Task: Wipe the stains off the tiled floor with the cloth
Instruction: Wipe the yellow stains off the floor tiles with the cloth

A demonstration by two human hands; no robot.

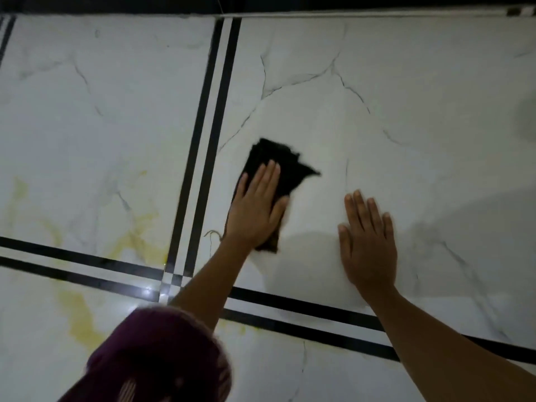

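Observation:
A black cloth [285,166] lies on the white marble-look tiled floor [406,97], just right of a double black stripe. My left hand [256,210] presses flat on the cloth's near half, fingers together and thumb against its right edge; the cloth's far corner is blurred. To the right, my right hand [368,245] rests palm down on the bare tile with fingers spread and nothing in it. Yellow stains [136,242] smear the tile left of the stripe, and another yellow stain [78,314] marks the tile nearer to me.
Double black stripes [208,140] cross at the lower left and divide the tiles. A dark wall base [261,2] runs along the top edge. Maroon clothing [162,358] fills the bottom left. A loose thread [213,233] trails from the cloth.

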